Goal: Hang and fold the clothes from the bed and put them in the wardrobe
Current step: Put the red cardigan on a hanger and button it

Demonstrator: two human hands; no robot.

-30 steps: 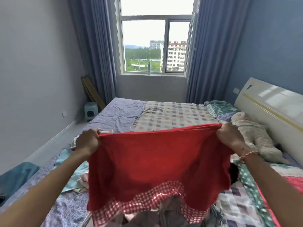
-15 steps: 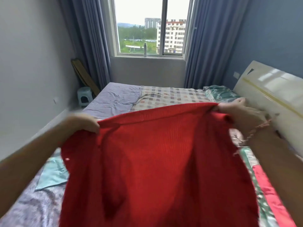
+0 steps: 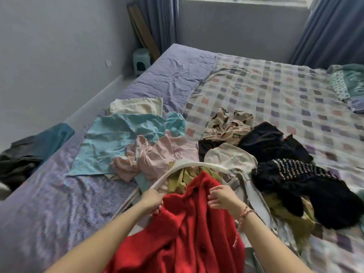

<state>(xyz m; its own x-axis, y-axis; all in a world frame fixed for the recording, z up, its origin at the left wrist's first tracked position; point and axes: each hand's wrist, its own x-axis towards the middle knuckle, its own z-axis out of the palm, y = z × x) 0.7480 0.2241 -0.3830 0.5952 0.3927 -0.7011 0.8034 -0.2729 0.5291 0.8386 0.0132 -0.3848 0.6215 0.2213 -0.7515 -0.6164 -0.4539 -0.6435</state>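
One red garment [image 3: 189, 229] is held low over the near side of the bed [image 3: 177, 75], above one white basket rim [image 3: 189, 164]. It is gripped by two hands, set slightly apart: the left hand [image 3: 152, 200] is clenched on its left fold, the right hand [image 3: 222, 198] is curled into its upper edge. Loose clothes are spread across the bed: one light blue piece [image 3: 118, 138], one pink piece [image 3: 153, 156], two cream pieces [image 3: 136, 105], one patterned beige piece [image 3: 226, 125] and two black pieces [image 3: 269, 142]. One green stool [image 3: 140, 60] is seen beside the wall.
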